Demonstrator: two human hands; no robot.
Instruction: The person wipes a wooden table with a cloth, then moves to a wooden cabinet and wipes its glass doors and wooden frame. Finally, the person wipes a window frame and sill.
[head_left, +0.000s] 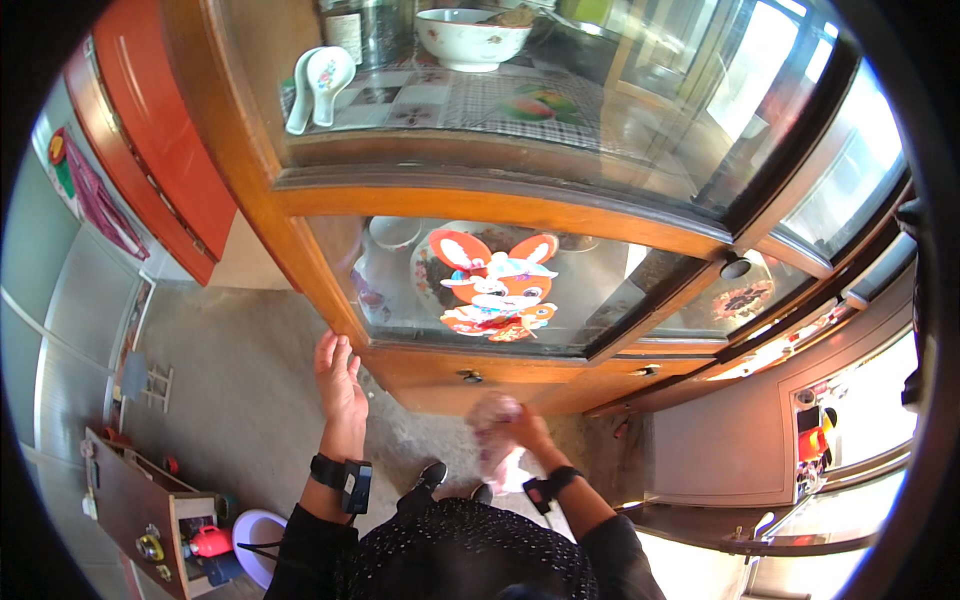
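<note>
A wooden cabinet (465, 199) with glass panes stands before me. My left hand (341, 379) has its fingertips at the lower left edge of its frame, with the palm turned up and nothing held. My right hand (529, 427) holds a blurred pinkish cloth (495, 435) below the drawer front. A rabbit-shaped sticker (499, 289) is on the lower pane. Behind the upper pane are a patterned bowl (472, 41) and two ceramic spoons (326, 82); plates and bowls show dimly behind the lower one.
An orange-red panel (161, 127) stands at the left. On the floor at lower left are a brown wooden cabinet (135, 510), a red bottle (211, 541) and a pale purple basin (255, 536). Dark round knobs (735, 266) stick out from the cabinet.
</note>
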